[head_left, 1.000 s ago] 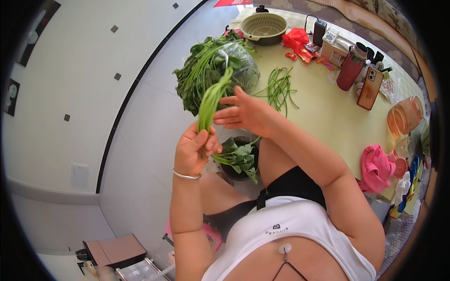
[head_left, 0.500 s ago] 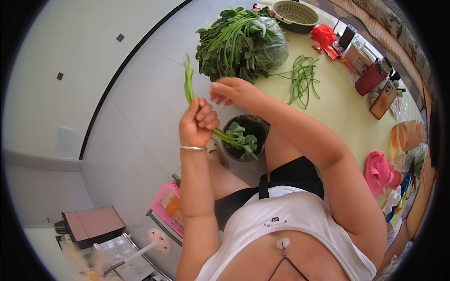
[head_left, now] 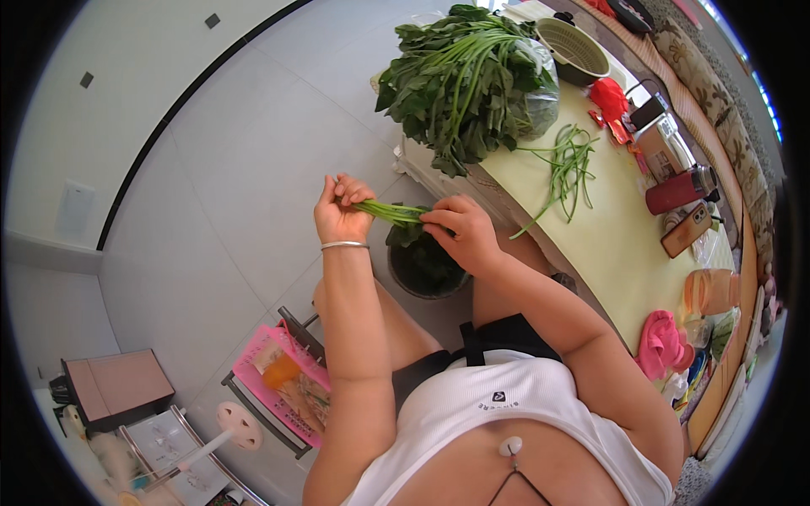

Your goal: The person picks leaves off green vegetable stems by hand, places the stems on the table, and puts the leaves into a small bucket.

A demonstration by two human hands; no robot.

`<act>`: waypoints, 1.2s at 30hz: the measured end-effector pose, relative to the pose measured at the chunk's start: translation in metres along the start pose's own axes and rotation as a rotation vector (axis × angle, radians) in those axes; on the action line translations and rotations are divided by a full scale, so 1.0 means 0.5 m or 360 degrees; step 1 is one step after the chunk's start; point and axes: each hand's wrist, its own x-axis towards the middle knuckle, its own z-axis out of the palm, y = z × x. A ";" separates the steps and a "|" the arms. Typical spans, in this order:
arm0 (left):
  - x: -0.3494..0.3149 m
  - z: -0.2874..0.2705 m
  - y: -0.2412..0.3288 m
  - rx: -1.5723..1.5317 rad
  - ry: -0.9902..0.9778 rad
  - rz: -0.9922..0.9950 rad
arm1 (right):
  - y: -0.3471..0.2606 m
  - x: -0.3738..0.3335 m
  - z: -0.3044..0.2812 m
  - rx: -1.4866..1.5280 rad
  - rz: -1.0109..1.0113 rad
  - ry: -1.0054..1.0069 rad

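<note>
My left hand, with a bracelet at its wrist, is closed round a small bunch of green leafy-vegetable stems. The stems run rightward from that fist, tipped slightly down. My right hand pinches their leafy end with thumb and fingers. Dark green leaves hang below this grip, over a dark round bucket on the floor between my legs. A big heap of leafy greens, partly in a clear plastic bag, lies on the far end of the table. Several bare stems are strewn beside it.
The pale yellow table runs along my right. On it are a colander, a red flask, a phone, a pitcher and a pink cloth. A pink-topped stool and fan stand left.
The stem bunch has swung from upright to nearly level. My right hand has come down from above and now grips its leafy end. The view has shifted somewhat.
</note>
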 end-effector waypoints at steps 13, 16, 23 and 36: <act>0.015 -0.004 0.017 0.0126 -0.0089 0.0157 | 0.008 0.001 0.035 0.1409 0.1214 -0.0430; 0.017 -0.013 0.015 0.0175 -0.0104 0.0168 | 0.012 -0.008 0.035 0.1244 0.1211 -0.0336; 0.016 0.000 -0.013 0.0564 0.0046 0.0369 | 0.000 0.002 0.009 -0.0015 0.0285 0.0136; 0.021 0.002 -0.020 0.0601 0.0083 0.0427 | 0.041 -0.022 0.021 0.1754 0.1290 -0.0260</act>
